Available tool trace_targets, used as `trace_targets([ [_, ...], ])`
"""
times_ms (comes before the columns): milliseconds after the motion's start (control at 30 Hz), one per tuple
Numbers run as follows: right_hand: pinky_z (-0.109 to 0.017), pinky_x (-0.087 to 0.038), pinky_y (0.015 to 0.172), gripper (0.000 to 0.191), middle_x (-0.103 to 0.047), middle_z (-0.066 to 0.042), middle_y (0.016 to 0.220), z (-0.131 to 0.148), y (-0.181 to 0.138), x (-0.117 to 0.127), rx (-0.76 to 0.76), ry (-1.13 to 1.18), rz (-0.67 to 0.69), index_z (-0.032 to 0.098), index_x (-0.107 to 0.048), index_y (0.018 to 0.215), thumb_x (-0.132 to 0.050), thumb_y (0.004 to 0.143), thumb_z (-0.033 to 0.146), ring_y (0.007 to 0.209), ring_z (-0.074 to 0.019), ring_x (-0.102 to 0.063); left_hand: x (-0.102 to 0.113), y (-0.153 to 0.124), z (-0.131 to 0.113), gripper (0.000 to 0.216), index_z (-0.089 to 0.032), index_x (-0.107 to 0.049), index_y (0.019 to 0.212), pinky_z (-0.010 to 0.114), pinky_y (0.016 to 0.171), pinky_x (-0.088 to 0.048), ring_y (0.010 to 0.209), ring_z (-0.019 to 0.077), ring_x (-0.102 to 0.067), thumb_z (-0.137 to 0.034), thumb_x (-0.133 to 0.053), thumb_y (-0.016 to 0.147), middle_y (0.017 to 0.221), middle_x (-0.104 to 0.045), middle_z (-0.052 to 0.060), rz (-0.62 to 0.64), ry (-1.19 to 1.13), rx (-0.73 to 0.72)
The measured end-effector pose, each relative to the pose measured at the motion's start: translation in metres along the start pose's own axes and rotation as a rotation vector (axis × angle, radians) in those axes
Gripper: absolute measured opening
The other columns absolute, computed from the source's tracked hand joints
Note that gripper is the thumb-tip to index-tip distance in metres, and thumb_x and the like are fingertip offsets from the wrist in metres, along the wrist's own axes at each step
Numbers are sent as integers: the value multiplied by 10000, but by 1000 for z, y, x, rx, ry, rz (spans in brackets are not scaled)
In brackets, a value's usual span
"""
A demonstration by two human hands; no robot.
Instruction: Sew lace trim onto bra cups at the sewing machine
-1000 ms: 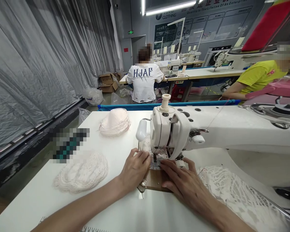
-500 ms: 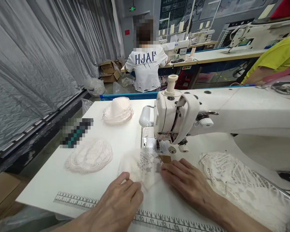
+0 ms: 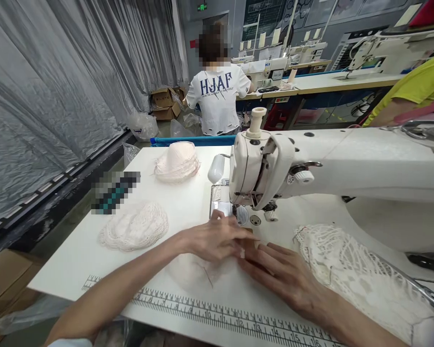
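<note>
A sheer, pale fabric piece lies on the table in front of the sewing machine, a dark thread trailing over it. My left hand reaches across its upper edge, fingers bent and pinched together on the fabric near the needle area. Beside it, my right hand grips the fabric's right edge, its fingertips meeting those of the left. Between the hands the fabric is mostly hidden. A small brown piece shows just behind the fingers.
Pale lace pieces are stacked at left, with pink molded cups behind them. White lace lies at right under the machine arm. A printed ruler runs along the front edge. A co-worker sits ahead.
My left hand has moved right and forward to meet my right hand, its forearm now crossing the table. The sheer fabric has turned and shifted. My right hand has hardly moved.
</note>
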State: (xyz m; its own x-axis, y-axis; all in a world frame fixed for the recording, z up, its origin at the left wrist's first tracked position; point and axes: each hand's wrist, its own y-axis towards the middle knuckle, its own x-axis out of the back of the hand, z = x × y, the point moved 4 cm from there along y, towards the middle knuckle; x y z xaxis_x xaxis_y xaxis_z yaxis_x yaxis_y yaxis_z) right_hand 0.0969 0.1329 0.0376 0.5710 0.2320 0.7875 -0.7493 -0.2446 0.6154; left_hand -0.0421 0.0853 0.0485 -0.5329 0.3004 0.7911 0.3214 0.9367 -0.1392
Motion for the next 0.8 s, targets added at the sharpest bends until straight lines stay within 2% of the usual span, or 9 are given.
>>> trace_targets([
  [100,-259,-401,522,215,-629,-73,795,-4,-6,-4,-25,-17,39,122,-553,966,-355,913,56,634,-135,-521,4,-8,18,350,-270,-528,1210,442,948,-302,1047,240,-466,-329,-531,865,945,-630,34,-96,12,137],
  [200,-261,-393,532,198,-628,-73,810,-8,-10,-9,-57,-26,62,123,-556,957,-377,908,55,647,-135,-514,7,-18,29,271,-251,-612,1069,395,905,-336,950,211,-500,-403,-524,863,883,-610,24,-247,-7,209],
  [300,-269,-402,572,184,-625,-72,818,-10,-11,-12,-91,-27,69,135,-563,921,-394,906,62,715,-149,-534,6,-19,38,203,-199,-639,915,347,838,-377,743,149,-535,-368,-546,851,765,-595,-2,-305,-83,267],
  [367,-268,-399,586,192,-623,-67,819,-12,-11,-13,-114,-32,79,146,-569,900,-392,911,70,736,-150,-535,4,-17,44,143,-181,-623,868,315,765,-400,685,137,-527,-308,-564,836,736,-573,-6,-343,-117,325],
  [433,-266,-389,585,206,-619,-63,815,-14,-11,-14,-129,-35,94,152,-574,879,-386,915,75,729,-147,-531,2,-16,47,109,-185,-605,895,298,720,-406,676,139,-514,-258,-572,821,721,-533,-12,-378,-99,359],
  [533,-264,-374,580,210,-618,-62,821,-15,-13,-16,-142,-30,114,155,-577,858,-391,913,75,713,-143,-522,-2,-15,48,198,-215,-575,1016,301,707,-411,667,136,-492,-239,-566,820,736,-496,-19,-393,-44,368],
  [633,-267,-368,587,205,-617,-67,859,-16,-14,-17,-144,-23,131,157,-577,861,-395,913,78,717,-142,-520,-3,-15,49,306,-247,-532,1125,295,690,-419,729,151,-509,-232,-559,821,815,-507,-3,-394,-27,368],
  [800,-273,-368,589,209,-620,-64,898,-16,-14,-16,-152,-23,149,158,-581,866,-395,913,75,722,-142,-523,-2,-16,48,356,-252,-492,1197,313,731,-432,767,154,-531,-184,-497,848,856,-526,7,-404,-16,345],
])
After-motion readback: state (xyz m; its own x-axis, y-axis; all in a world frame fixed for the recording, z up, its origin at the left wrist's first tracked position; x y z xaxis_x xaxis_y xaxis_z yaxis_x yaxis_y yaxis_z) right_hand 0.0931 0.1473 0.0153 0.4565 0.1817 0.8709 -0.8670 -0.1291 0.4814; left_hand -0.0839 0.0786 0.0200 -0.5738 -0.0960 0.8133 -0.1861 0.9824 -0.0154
